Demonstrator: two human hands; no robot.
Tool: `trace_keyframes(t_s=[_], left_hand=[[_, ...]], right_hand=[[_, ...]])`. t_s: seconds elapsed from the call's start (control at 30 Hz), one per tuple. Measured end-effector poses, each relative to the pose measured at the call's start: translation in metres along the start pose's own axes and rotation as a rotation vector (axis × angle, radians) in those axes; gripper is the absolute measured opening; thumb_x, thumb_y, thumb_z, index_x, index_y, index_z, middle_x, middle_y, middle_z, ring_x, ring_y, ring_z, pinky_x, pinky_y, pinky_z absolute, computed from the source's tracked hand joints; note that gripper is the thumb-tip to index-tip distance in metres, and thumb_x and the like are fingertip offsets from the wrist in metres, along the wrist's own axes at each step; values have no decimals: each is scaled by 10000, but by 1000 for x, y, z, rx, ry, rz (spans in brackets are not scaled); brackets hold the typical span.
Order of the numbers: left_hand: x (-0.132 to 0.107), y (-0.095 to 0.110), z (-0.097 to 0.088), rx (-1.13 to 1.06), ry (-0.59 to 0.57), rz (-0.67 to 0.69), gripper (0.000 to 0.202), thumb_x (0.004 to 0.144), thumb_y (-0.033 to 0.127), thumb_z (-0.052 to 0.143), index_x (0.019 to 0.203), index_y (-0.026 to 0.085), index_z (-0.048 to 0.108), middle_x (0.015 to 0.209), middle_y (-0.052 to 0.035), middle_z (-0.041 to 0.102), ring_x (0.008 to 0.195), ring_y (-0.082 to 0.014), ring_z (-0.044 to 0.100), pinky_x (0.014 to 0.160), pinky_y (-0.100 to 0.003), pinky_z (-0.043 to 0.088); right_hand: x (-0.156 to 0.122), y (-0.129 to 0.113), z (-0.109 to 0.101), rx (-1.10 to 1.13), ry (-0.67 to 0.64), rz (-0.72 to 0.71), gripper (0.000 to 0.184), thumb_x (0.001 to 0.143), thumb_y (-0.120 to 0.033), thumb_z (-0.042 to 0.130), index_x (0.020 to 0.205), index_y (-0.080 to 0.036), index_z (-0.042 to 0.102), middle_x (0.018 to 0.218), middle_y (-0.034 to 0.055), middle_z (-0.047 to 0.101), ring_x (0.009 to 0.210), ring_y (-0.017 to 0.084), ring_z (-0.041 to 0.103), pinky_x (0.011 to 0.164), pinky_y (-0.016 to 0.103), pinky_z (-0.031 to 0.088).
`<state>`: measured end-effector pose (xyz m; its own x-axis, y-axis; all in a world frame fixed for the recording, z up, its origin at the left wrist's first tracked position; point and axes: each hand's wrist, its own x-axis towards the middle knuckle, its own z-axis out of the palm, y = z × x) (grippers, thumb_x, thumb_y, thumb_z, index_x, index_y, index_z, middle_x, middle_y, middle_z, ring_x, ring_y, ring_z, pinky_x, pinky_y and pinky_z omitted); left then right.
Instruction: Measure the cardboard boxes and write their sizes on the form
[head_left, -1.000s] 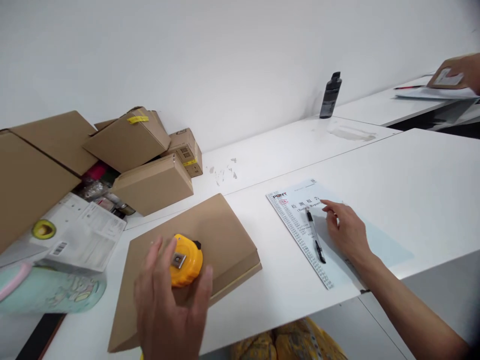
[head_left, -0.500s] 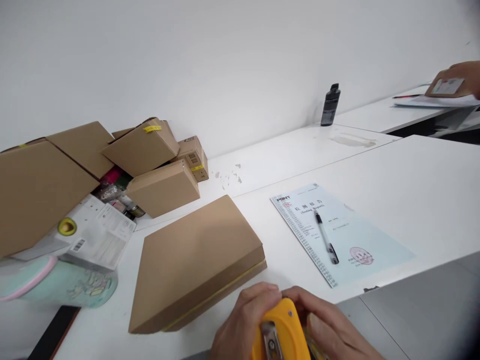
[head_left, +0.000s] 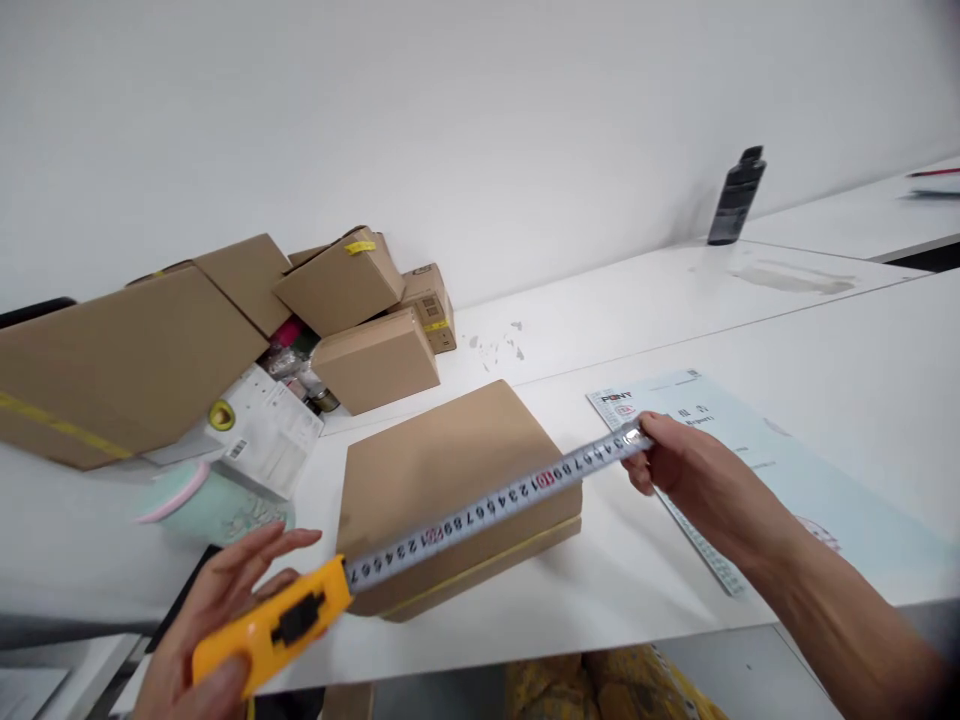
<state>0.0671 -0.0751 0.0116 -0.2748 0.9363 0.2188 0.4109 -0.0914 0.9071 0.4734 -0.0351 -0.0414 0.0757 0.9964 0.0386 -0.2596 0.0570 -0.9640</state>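
Note:
My left hand grips the yellow case of a tape measure, low at the left. Its silver blade is drawn out to the right, passing above a closed brown cardboard box. At the far end, my right hand pinches the blade's tip between thumb and fingers. The box lies flat on the white table, with yellow tape along its near side. Beneath and beside my right hand lies a pale blue printed report; my hand and forearm cover part of it.
More cardboard boxes are heaped at the back left, by a white package. A mint-green cup with a pink rim lies left of the box. A dark bottle stands at the back right. The table's front edge runs close by.
My hands have moved apart, left hand leftward with the case and right hand rightward with the tip, pulling the blade out. The view has turned left; the other person's hand is out of view.

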Motion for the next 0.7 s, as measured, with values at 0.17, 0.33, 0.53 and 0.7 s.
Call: trace_keyframes(t_s=[0.17,0.33,0.53,0.7], left_hand=[[47,-13,-29,-158,-137,-173,554,792,564,666,1213,205,660,1053,-46,777,833,-247,702,698,-295,528],[63,-35,-39,-206,-287,-263,667,754,555,747,1276,150,658,1056,-119,781,860,-278,694,697,-303,521],[64,-33,-33,-281,-409,-206,493,864,457,689,1264,170,679,1085,-100,783,891,-247,712,774,-291,534],[78,-36,-30,-312,-493,-177,498,857,449,685,1246,138,682,1039,-125,773,845,-254,724,750,-321,550]], right_hand=[[52,15,18,-127,-88,87,458,914,-619,618,700,-219,551,755,6,508,682,157,412,631,308,404],[66,30,37,-255,-76,134,506,896,-639,600,637,-220,482,707,-10,481,675,155,427,645,310,390],[71,31,45,-539,-70,78,506,897,-683,534,663,-235,532,718,6,536,722,197,518,649,324,415],[78,45,42,-698,-71,-47,491,910,-703,490,706,-274,612,691,33,615,669,259,578,558,366,415]])
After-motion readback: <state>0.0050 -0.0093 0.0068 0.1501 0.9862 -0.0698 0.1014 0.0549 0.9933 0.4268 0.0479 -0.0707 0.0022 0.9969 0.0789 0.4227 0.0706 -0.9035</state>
